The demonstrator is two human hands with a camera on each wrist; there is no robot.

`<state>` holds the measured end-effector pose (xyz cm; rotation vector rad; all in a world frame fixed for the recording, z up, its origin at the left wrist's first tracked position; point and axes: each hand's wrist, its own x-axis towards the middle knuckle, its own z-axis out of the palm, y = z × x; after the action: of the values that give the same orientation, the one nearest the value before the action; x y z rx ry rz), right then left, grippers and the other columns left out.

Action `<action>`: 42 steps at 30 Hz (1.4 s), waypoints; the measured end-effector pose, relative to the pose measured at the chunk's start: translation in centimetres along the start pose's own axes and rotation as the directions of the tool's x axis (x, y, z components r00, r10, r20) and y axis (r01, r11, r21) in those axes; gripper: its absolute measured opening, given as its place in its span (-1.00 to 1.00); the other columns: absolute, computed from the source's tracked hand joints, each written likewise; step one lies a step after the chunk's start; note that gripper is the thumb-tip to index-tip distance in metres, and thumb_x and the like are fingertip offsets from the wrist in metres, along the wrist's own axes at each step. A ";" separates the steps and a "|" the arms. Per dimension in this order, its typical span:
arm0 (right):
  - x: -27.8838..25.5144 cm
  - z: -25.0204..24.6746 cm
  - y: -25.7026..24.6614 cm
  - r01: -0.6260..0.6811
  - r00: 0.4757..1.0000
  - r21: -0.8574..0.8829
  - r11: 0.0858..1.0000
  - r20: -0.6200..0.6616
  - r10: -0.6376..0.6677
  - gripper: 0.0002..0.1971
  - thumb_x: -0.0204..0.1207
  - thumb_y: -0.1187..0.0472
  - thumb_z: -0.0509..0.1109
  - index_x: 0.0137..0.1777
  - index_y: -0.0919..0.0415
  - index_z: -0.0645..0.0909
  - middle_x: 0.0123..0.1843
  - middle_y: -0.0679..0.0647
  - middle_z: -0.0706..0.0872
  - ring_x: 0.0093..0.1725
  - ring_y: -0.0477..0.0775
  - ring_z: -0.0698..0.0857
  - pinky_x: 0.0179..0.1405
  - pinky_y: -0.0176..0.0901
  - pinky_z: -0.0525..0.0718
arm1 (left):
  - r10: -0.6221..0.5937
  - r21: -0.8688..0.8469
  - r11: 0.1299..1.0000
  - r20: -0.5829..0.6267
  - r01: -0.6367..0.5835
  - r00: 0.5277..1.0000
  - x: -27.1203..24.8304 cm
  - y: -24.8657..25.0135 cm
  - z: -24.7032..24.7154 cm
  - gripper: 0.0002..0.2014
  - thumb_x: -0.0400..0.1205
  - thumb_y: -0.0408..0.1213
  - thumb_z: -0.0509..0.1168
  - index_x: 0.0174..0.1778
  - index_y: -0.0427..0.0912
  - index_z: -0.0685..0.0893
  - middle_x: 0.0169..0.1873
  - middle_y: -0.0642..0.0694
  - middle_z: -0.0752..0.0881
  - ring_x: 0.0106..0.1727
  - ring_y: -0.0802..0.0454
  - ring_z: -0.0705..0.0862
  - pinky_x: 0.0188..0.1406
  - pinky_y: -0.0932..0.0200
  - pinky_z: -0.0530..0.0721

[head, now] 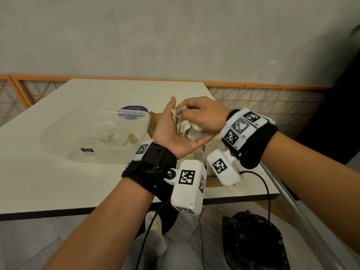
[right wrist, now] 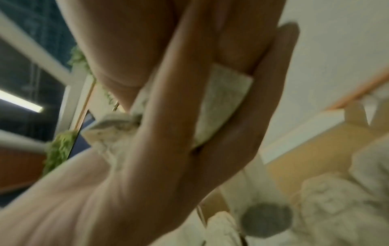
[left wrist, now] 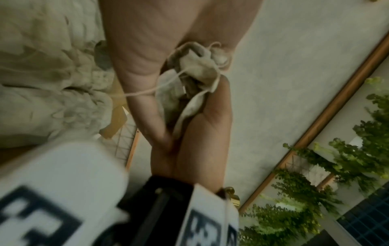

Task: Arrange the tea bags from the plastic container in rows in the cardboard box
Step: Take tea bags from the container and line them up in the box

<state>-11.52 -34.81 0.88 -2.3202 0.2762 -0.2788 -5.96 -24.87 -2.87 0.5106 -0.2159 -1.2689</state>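
Observation:
Over the cardboard box (head: pixel 153 118), my left hand (head: pixel 169 131) is turned palm up and cradles a small bunch of pale tea bags (head: pixel 185 126) between palm and thumb. My right hand (head: pixel 198 115) reaches in from the right and pinches the top of that bunch. In the left wrist view the tea bags (left wrist: pixel 193 73) are crumpled, with a string trailing off them. One flat tea bag (right wrist: pixel 221 103) is pinched in the right fingers. More tea bags (left wrist: pixel 42 74) lie in the box below. The clear plastic container (head: pixel 58 131) to the left holds a few tea bags (head: pixel 116 137).
A purple-labelled round lid (head: pixel 134 109) lies behind the container. The table's front edge (head: pixel 97 210) is close to me. A black plastic bag (head: pixel 253 242) sits on the floor at the right. An orange lattice railing (head: pixel 263 100) runs behind the table.

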 end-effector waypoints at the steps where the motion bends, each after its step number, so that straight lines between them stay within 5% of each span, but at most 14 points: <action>1: 0.0 0.4 0.3 0.032 0.999 -0.105 0.994 0.000 -0.032 -0.84 0.54 0.17 0.31 0.05 0.13 0.66 0.02 0.06 0.75 0.01 -0.03 0.70 0.13 -0.16 0.63 | 0.007 0.015 1.000 -0.049 -0.006 0.999 0.0 0.1 -0.2 -0.50 0.63 0.15 0.17 0.31 -0.13 0.63 0.14 -0.20 0.74 0.15 -0.13 0.71 -0.02 -0.10 0.77; 4: -0.5 0.6 1.2 0.060 0.998 -0.257 0.964 0.034 -0.053 -0.73 0.53 0.01 0.34 0.11 0.14 0.67 0.05 0.05 0.72 0.06 0.02 0.68 0.16 -0.02 0.62 | 0.032 0.080 0.997 -0.159 -0.020 0.987 0.0 0.1 -1.5 -0.71 0.65 -0.02 0.24 0.03 -0.18 0.67 -0.22 -0.09 0.78 -0.23 0.06 0.74 -0.32 0.26 0.72; 8: -2.5 -0.3 2.7 0.014 0.991 0.070 0.997 -0.135 -0.004 -0.73 0.47 0.00 0.42 0.15 0.03 0.63 0.05 -0.02 0.73 0.06 -0.07 0.67 0.10 -0.35 0.56 | 0.003 0.024 1.000 -0.189 0.002 0.982 -0.1 0.3 -3.7 -0.74 0.62 -0.09 0.28 0.00 -0.25 0.65 -0.15 -0.13 0.72 -0.19 0.04 0.69 -0.42 0.26 0.73; 12: -4.9 1.3 4.2 -0.008 0.990 0.131 0.991 -0.139 0.026 -0.64 0.30 0.12 0.57 0.10 -0.05 0.60 0.00 -0.10 0.64 -0.09 -0.16 0.59 -0.05 -0.52 0.55 | -0.037 0.057 0.997 -0.225 0.052 0.974 0.1 0.2 -5.1 -0.71 0.58 -0.13 0.32 0.09 -0.27 0.58 -0.13 -0.18 0.67 -0.35 0.01 0.69 -0.47 0.23 0.74; 15: -5.5 3.0 5.1 -0.026 0.983 0.280 0.960 -0.165 0.075 -0.69 0.30 0.25 0.58 -0.02 -0.07 0.64 -0.09 -0.16 0.63 -0.22 -0.17 0.60 -0.16 -0.43 0.64 | -0.035 0.149 0.986 -0.252 0.074 0.967 0.4 -0.6 -5.7 -0.51 0.55 -0.14 0.34 0.35 -0.33 0.57 0.09 -0.20 0.66 -0.33 0.03 0.70 -0.53 0.26 0.72; 18: -5.9 3.8 5.7 -0.037 0.969 0.404 0.914 -0.208 0.132 -0.73 0.32 0.28 0.57 0.00 0.10 0.66 -0.12 -0.23 0.74 -0.26 -0.20 0.65 -0.24 -0.41 0.63 | -0.013 0.195 0.978 -0.273 0.068 0.962 0.3 -1.0 -5.6 -0.66 0.65 -0.16 0.21 0.15 -0.33 0.69 -0.05 -0.22 0.75 -0.31 0.04 0.75 -0.57 0.33 0.69; 21: -6.7 4.6 6.2 0.047 0.956 0.169 0.985 -0.292 0.005 -0.50 0.21 0.14 0.64 0.09 -0.25 0.55 0.21 -0.09 0.52 0.07 -0.17 0.58 -0.01 -0.40 0.59 | -0.036 0.103 0.993 -0.245 0.063 0.969 0.4 -0.7 -6.1 -0.53 0.60 -0.20 0.20 0.41 -0.34 0.57 0.35 -0.24 0.62 0.29 0.01 0.64 -0.60 0.31 0.68; 22: -7.0 4.7 6.2 0.106 0.947 0.053 0.993 -0.311 -0.084 -0.44 0.20 0.14 0.65 0.14 -0.26 0.52 0.22 -0.08 0.44 0.15 -0.20 0.51 0.08 -0.45 0.52 | -0.048 0.042 0.997 -0.224 0.059 0.973 0.4 -0.5 -6.3 -0.54 0.60 -0.21 0.19 0.37 -0.38 0.59 0.33 -0.24 0.64 0.30 0.02 0.64 -0.60 0.31 0.68; 26: -7.2 4.7 6.4 0.314 0.855 -0.471 0.824 -0.237 -0.461 -0.56 0.32 0.21 0.52 0.21 -0.06 0.61 0.21 0.00 0.41 0.14 -0.03 0.43 0.15 -0.47 0.32 | -0.069 -0.031 0.997 -0.174 0.065 0.982 0.1 -0.3 -6.3 -0.56 0.68 -0.22 0.09 -0.22 -0.46 0.76 -0.23 -0.24 0.77 -0.46 0.06 0.72 -0.64 0.37 0.64; 32: -5.9 3.7 6.1 0.404 0.799 -0.613 0.679 -0.126 -0.589 -0.82 0.48 0.16 0.40 0.04 0.11 0.76 0.07 0.12 0.65 0.06 0.12 0.52 0.03 -0.36 0.30 | -0.073 0.049 0.995 -0.237 0.087 0.969 -0.4 -0.6 -5.4 -0.72 0.67 -0.26 0.11 -0.27 -0.30 0.61 -0.51 -0.12 0.66 -0.62 0.10 0.62 -0.69 0.36 0.61; 35: -5.7 2.9 5.8 0.341 0.827 -0.373 0.863 -0.317 -0.464 -0.85 0.48 0.14 0.40 -0.05 0.10 0.78 -0.04 0.04 0.69 0.02 0.02 0.56 0.01 -0.34 0.46 | -0.044 0.081 0.994 -0.263 0.067 0.964 -0.5 -0.3 -5.2 -0.73 0.66 -0.28 0.12 -0.31 -0.26 0.60 -0.49 -0.10 0.66 -0.60 0.11 0.63 -0.70 0.34 0.60; 37: -6.0 2.1 5.3 0.210 0.871 0.077 0.975 -0.468 -0.151 -0.93 0.46 0.22 0.45 -0.13 0.06 0.76 -0.11 0.02 0.71 -0.08 -0.03 0.65 -0.10 -0.24 0.61 | 0.014 0.137 0.990 -0.277 0.025 0.961 -0.6 0.2 -5.3 -0.75 0.66 -0.29 0.14 -0.27 -0.25 0.63 -0.44 -0.08 0.68 -0.58 0.14 0.63 -0.74 0.36 0.55; 39: -6.2 1.6 5.1 0.092 0.893 0.501 0.861 -0.424 0.151 -0.91 0.47 0.33 0.43 -0.20 0.14 0.71 -0.22 0.04 0.72 -0.25 -0.09 0.66 -0.32 -0.31 0.64 | 0.071 0.250 0.968 -0.251 -0.006 0.965 -0.7 0.5 -5.5 -0.75 0.67 -0.30 0.11 -0.14 -0.28 0.69 -0.34 -0.10 0.74 -0.51 0.16 0.69 -0.77 0.41 0.48; 42: -6.4 2.1 5.5 -0.027 0.892 0.803 0.596 -0.250 0.378 -0.89 0.49 0.40 0.37 -0.24 0.27 0.64 -0.34 0.08 0.73 -0.41 -0.09 0.66 -0.48 -0.37 0.64 | 0.071 0.371 0.929 -0.186 0.003 0.980 -0.9 0.5 -5.6 -0.76 0.67 -0.33 0.10 0.02 -0.28 0.68 -0.21 -0.11 0.73 -0.38 0.19 0.70 -0.78 0.47 0.41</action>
<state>-17.62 -35.35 -5.20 -1.3052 0.5087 -0.6215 -3.36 -22.58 -7.35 0.9495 -0.2984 -1.1374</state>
